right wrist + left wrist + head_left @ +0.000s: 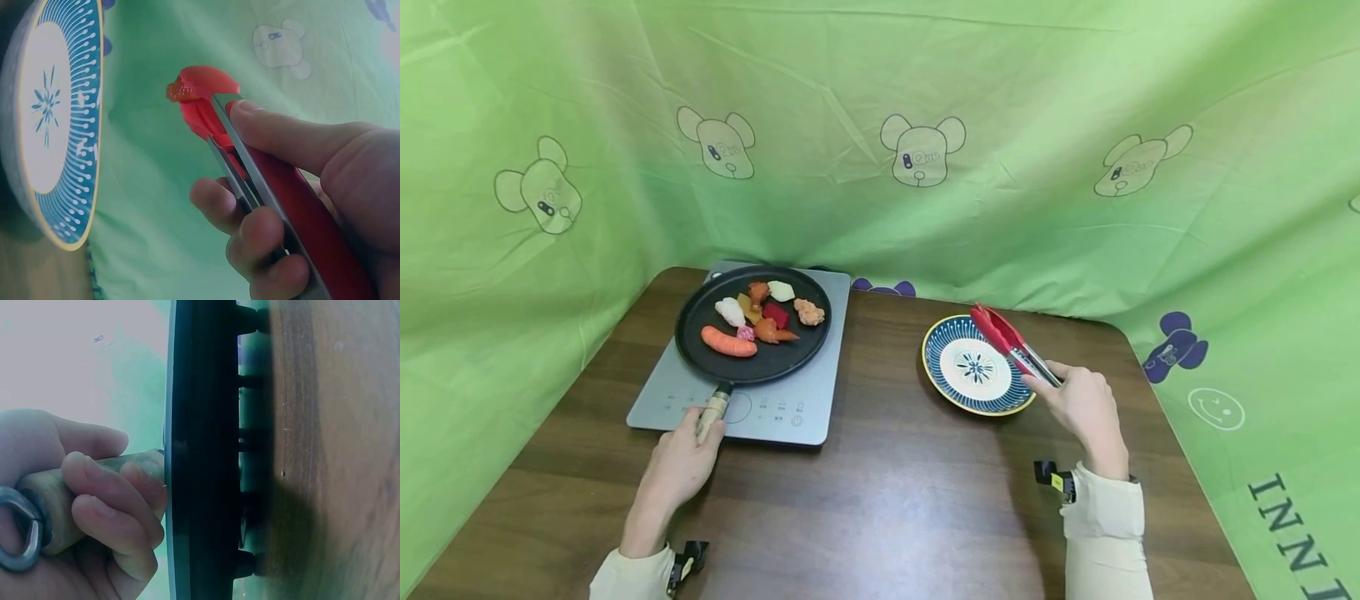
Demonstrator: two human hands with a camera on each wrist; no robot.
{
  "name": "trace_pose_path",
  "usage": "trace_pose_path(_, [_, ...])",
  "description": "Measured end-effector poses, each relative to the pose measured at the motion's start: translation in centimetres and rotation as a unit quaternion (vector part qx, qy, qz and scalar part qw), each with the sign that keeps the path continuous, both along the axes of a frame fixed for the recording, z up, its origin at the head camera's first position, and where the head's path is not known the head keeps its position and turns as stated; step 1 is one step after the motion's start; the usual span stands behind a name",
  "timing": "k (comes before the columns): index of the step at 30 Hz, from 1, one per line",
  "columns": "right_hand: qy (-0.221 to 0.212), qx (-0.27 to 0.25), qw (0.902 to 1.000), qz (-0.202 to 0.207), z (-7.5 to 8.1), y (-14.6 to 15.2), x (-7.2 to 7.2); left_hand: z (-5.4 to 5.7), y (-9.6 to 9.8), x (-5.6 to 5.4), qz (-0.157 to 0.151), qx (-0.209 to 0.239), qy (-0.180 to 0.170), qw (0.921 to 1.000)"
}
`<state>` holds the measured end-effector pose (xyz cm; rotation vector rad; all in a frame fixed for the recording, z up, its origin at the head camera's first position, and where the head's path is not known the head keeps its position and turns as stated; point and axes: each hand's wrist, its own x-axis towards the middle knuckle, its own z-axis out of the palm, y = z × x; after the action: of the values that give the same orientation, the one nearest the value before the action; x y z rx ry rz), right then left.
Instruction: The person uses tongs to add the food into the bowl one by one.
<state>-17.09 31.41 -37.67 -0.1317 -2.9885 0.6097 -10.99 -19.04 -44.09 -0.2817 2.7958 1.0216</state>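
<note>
My left hand (pixel 679 467) grips the wooden handle (pixel 715 410) of a black flat frying pan (pixel 790 357). In the left wrist view the fingers wrap round the handle, with a metal ring at its end. The pan holds a sausage (pixel 728 342), a fried nugget-like piece (pixel 808 312), a red piece (pixel 775 315), a white piece (pixel 781 291) and several other bits of food. My right hand (pixel 1086 408) holds red-tipped tongs (pixel 996 329), whose tips are above a blue-patterned plate (pixel 976 371). Between the tips, an orange-brown food piece (pixel 181 91) is pinched, mostly hidden.
Under the pan is a grey induction cooktop (pixel 822 392) at the left of the brown wooden table (pixel 880 467). A green printed cloth (pixel 820 192) hangs behind the table and along both sides. The plate stands at the back right.
</note>
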Motion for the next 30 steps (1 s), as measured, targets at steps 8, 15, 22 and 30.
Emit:
trace_pose_path(8, [0.038, 0.011, 0.9990, 0.018, 0.7, -1.3, 0.7, 0.1, 0.0, 0.0, -0.003, 0.001, 0.003, 1.0000])
trace_pose_path(15, [0.046, 0.019, 0.9984, 0.028, 0.9, -2.5, 1.0, 0.2, 0.0, 0.0, -0.004, 0.000, 0.004, 1.0000])
trace_pose_path(22, [0.050, 0.028, 0.9975, 0.040, 1.2, -3.5, 1.2, 0.1, -0.1, 0.0, -0.004, 0.001, 0.004, 1.0000])
trace_pose_path(30, [0.076, 0.028, 0.9949, 0.060, 1.4, -4.4, 1.4, 0.0, 0.0, 0.0, -0.002, -0.002, 0.009, 1.0000])
